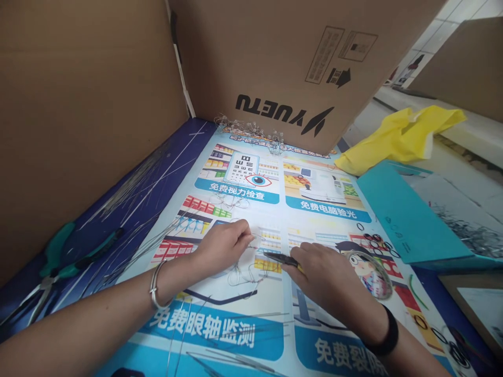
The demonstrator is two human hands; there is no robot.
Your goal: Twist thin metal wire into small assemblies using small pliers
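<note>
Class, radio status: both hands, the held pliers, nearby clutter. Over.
Left hand pinched closed, hold unclear. Right hand gripping pliers, nose toward left hand. Loose wires scattered around left hand.

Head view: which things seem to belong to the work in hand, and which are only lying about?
Likely in the work:
- dark-nosed pliers, held in the right hand
- thin wire at the left hand

Apparently lying about:
- green-handled pliers
- crumpled yellow material
- small black rings
</note>
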